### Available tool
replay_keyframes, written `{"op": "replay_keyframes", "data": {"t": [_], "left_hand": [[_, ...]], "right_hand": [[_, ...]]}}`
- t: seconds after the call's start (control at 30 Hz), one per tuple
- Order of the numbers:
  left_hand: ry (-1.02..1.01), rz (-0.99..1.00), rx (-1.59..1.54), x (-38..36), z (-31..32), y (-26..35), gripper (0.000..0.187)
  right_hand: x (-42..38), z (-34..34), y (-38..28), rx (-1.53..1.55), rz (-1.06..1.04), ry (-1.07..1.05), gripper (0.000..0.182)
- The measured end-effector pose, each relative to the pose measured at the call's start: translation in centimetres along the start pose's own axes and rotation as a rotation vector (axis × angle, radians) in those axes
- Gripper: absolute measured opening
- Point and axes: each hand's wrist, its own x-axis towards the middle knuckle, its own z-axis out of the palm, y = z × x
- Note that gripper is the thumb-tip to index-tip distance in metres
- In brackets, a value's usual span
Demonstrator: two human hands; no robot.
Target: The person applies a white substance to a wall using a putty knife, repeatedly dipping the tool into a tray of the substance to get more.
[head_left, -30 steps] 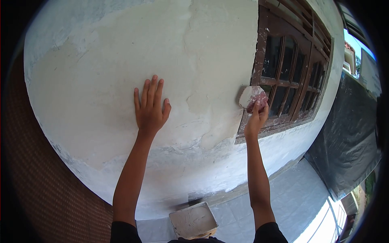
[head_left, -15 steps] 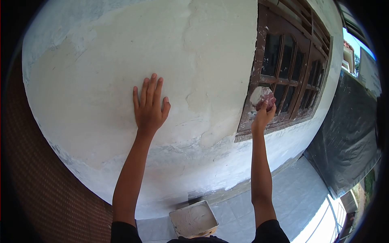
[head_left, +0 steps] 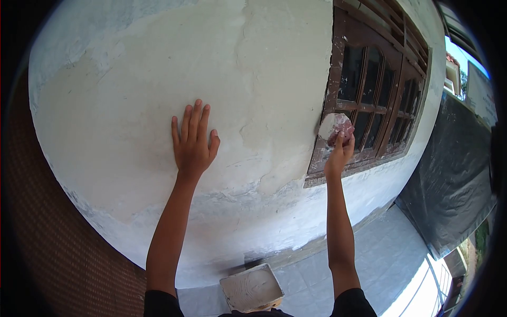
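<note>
My left hand (head_left: 193,142) lies flat against the plastered wall (head_left: 121,132), fingers stretched and slightly spread. Between thumb and fingers, my right hand (head_left: 339,156) grips a small dark red putty scraper (head_left: 343,131) whose left part is coated in white putty. The scraper overlaps the left edge of the brown wooden window (head_left: 364,108) in this view. Low in the middle stands a square container (head_left: 253,288) of pale putty.
White splashes mark the window frame. A grey sheet (head_left: 317,280) covers the ground along the wall's foot. Dark sheeting (head_left: 449,174) hangs at the right. A brown woven surface (head_left: 58,227) runs along the left.
My right hand and the scraper have shifted slightly left, closer to the window frame's edge. My left hand stays flat on the wall.
</note>
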Motion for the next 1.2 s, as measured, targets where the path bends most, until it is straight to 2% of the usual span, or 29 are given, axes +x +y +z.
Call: {"op": "replay_keyframes", "data": {"t": [0.07, 0.1, 0.13, 0.2, 0.27, 0.33, 0.37, 0.47, 0.5, 0.63, 0.7, 0.73, 0.8, 0.83, 0.87, 0.93, 0.97, 1.0, 1.07, 1.13, 1.2], "left_hand": [[-0.005, 0.004, -0.001, -0.2, 0.0, 0.1, 0.054], [-0.005, 0.005, -0.001, -0.1, 0.0, 0.1, 0.054], [-0.002, 0.005, 0.0, -0.1, -0.1, 0.1, 0.054], [-0.003, 0.002, 0.004, -0.1, 0.0, 0.0, 0.054], [-0.003, 0.003, 0.008, -0.1, 0.0, 0.0, 0.054], [-0.001, -0.002, 0.0, -0.1, 0.0, 0.1, 0.054], [-0.005, -0.001, -0.002, -0.2, 0.1, 0.2, 0.054], [-0.012, 0.001, 0.006, -0.1, 0.0, 0.0, 0.054], [-0.012, 0.001, 0.008, -0.1, 0.1, 0.0, 0.054], [-0.004, 0.0, 0.014, -0.2, 0.1, 0.1, 0.054], [-0.003, 0.003, 0.012, -0.1, 0.2, 0.0, 0.054], [-0.001, 0.003, 0.01, -0.2, 0.2, 0.0, 0.054], [-0.011, 0.001, 0.013, -0.1, 0.1, 0.2, 0.054], [-0.016, -0.001, 0.02, -0.1, 0.0, 0.1, 0.055], [-0.014, -0.001, 0.023, -0.1, 0.0, 0.0, 0.055], [-0.011, 0.004, 0.029, -0.2, 0.1, 0.1, 0.055], [-0.009, 0.004, 0.028, -0.1, 0.2, 0.1, 0.055], [0.001, 0.005, 0.024, -0.1, 0.2, 0.1, 0.055], [0.006, 0.012, 0.02, -0.1, 0.2, 0.1, 0.055], [0.002, 0.008, 0.02, -0.1, 0.2, 0.0, 0.055], [-0.01, 0.003, 0.023, -0.2, 0.0, 0.2, 0.055]], "right_hand": [[-0.7, 0.0, -0.5, -0.216, -0.119, -0.3, 0.043], [-0.5, 0.1, 0.0, -0.258, -0.109, -0.179, 0.042], [0.1, -0.2, 0.8, -0.258, -0.108, -0.179, 0.042], [1.2, -0.4, 0.9, -0.015, 0.083, 0.244, 0.041], [1.0, -0.5, 0.8, 0.011, 0.082, 0.227, 0.038], [0.5, -0.3, 0.5, -0.013, -0.052, -0.139, 0.037], [-0.2, 0.2, -0.3, 0.028, -0.061, -0.227, 0.034], [-0.4, 1.3, -0.7, -0.036, -0.137, -0.317, 0.034], [-0.4, 1.6, -1.0, 0.023, -0.076, -0.26, 0.032], [-0.3, 3.1, -2.5, 0.143, -0.093, -0.192, 0.031], [-0.5, 3.3, -2.7, -0.227, -0.245, -0.352, 0.032], [-0.1, 3.1, -2.3, -0.231, -0.242, -0.349, 0.032], [1.8, 2.8, -0.9, -0.161, -0.013, -0.015, 0.037], [2.6, 2.7, 0.0, 0.026, 0.067, 0.155, 0.039], [2.3, 2.8, -0.4, 0.029, 0.067, 0.153, 0.039], [1.7, 2.5, -1.5, 0.098, 0.034, 0.084, 0.039], [0.8, 2.8, -2.6, 0.065, 0.004, -0.038, 0.038], [0.3, 3.0, -2.4, 0.061, 0.004, -0.036, 0.038], [-0.3, 3.3, -2.0, -0.173, -0.193, -0.315, 0.037], [0.6, 3.4, -1.7, -0.227, -0.194, -0.237, 0.036], [2.6, 3.0, -1.0, 0.069, 0.091, 0.195, 0.031]]}}
